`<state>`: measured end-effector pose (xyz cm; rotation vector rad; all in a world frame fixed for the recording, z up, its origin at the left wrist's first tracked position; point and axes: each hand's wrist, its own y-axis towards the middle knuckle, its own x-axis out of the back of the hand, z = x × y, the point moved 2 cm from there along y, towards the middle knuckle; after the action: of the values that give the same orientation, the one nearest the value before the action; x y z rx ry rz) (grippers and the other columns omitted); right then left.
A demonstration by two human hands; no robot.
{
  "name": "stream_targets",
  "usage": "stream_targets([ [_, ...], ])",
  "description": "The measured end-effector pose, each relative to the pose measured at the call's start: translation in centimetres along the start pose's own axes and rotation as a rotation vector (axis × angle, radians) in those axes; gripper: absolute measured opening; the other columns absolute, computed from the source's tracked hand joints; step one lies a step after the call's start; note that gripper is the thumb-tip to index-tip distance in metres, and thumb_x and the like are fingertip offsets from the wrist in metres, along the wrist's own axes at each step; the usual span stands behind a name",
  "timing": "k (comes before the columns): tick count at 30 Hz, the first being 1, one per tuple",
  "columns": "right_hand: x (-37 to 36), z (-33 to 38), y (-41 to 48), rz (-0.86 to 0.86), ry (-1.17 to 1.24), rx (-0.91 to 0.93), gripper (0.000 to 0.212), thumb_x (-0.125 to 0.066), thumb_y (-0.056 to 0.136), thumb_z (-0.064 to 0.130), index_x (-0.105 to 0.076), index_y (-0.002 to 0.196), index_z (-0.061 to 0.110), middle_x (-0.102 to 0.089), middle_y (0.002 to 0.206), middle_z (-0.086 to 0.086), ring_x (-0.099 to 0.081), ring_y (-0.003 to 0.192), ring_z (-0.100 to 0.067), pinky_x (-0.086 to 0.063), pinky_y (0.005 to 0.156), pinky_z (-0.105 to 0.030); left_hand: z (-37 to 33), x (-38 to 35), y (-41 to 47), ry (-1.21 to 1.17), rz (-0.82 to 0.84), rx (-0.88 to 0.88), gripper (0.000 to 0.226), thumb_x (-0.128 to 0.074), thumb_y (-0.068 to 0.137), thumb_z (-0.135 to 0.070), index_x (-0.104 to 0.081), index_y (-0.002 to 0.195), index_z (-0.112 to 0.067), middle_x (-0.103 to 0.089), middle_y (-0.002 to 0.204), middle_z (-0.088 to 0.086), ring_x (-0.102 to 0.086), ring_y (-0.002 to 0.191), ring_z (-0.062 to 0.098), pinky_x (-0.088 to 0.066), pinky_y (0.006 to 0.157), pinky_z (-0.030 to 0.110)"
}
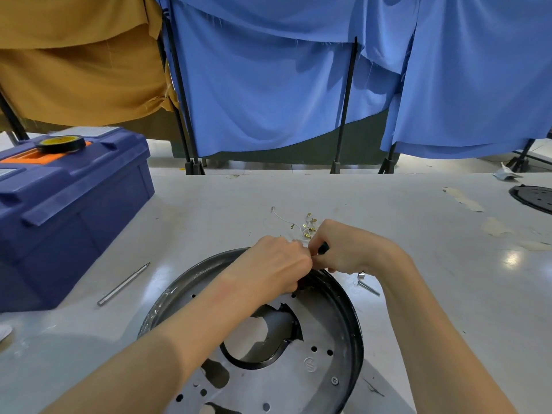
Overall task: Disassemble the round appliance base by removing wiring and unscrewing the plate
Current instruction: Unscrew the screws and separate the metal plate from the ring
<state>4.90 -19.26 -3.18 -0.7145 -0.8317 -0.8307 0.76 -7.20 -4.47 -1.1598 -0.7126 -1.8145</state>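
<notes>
The round appliance base (348,321) lies on the table in front of me, a black rim around a grey metal plate (316,327) with holes, a large cut-out and one screw (334,380) near the lower right. My left hand (273,264) is curled over the far rim, its fingers closed on something hidden beneath. My right hand (343,249) meets it there and grips a dark green tool handle (323,249). Just beyond the hands lie white wires with brass terminals (307,227).
A blue toolbox (68,210) with a tape roll (61,144) on its lid stands at the left. A metal driver shaft (123,284) lies left of the base, small metal bits (368,286) right of it. Another black round part (534,198) sits far right. Blue and tan cloths hang behind.
</notes>
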Motion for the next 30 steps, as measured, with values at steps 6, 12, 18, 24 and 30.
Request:
stream_targets([
  [6, 0.1, -0.1, 0.0, 0.003, -0.029, 0.000, 0.018, -0.062, 0.088, 0.023, -0.065, 0.071, 0.020, -0.054, 0.068, -0.009, -0.050, 0.064, -0.023, -0.041, 0.054, -0.029, 1.4, 0.4, -0.4, -0.176, -0.010, 0.068, 0.006, -0.050, 0.085, -0.008, -0.045, 0.085, -0.009, -0.061, 0.093, 0.012, -0.043, 0.066, 0.028, -0.030, 0.056, 0.034],
  [12, 0.4, -0.3, -0.3, -0.002, -0.003, 0.032, 0.015, -0.065, 0.089, 0.029, -0.074, 0.090, 0.017, -0.056, 0.072, -0.007, -0.053, 0.066, -0.019, -0.040, 0.051, -0.026, 3.2, 0.9, -0.8, -0.485, -0.073, 0.141, 0.012, -0.060, 0.081, -0.018, -0.063, 0.091, -0.013, -0.062, 0.084, 0.004, -0.059, 0.080, 0.025, -0.051, 0.072, 0.039],
  [18, 1.9, 0.3, -0.9, -0.204, 0.170, 0.239, 0.012, -0.080, 0.076, 0.031, -0.076, 0.081, 0.021, -0.056, 0.070, -0.003, -0.044, 0.056, -0.010, -0.039, 0.056, -0.023, 4.9, 2.6, -1.2, -0.832, -0.332, 0.237, 0.008, -0.071, 0.069, -0.022, -0.070, 0.076, -0.018, -0.060, 0.059, -0.016, -0.057, 0.055, -0.002, -0.048, 0.059, 0.015],
  [24, 2.8, -0.4, -1.3, -0.290, 0.165, 0.233, 0.015, -0.076, 0.080, 0.026, -0.073, 0.069, 0.017, -0.064, 0.069, -0.014, -0.045, 0.052, -0.010, -0.041, 0.052, -0.022, 4.8, 1.9, -0.7, -1.036, -0.396, 0.239, 0.017, -0.074, 0.079, -0.018, -0.072, 0.096, -0.020, -0.072, 0.074, -0.010, -0.069, 0.068, 0.007, -0.056, 0.071, 0.025],
  [30, 3.3, -5.6, -1.4, -0.139, -0.112, -0.250, 0.020, -0.080, 0.078, 0.021, -0.066, 0.070, 0.009, -0.051, 0.057, 0.000, -0.043, 0.050, -0.012, -0.033, 0.044, -0.019, 5.0, -2.7, -0.3, -0.774, 0.032, 0.265, 0.045, -0.065, 0.089, -0.026, -0.053, 0.133, -0.027, -0.061, 0.123, -0.002, -0.055, 0.115, 0.019, -0.043, 0.101, 0.040],
])
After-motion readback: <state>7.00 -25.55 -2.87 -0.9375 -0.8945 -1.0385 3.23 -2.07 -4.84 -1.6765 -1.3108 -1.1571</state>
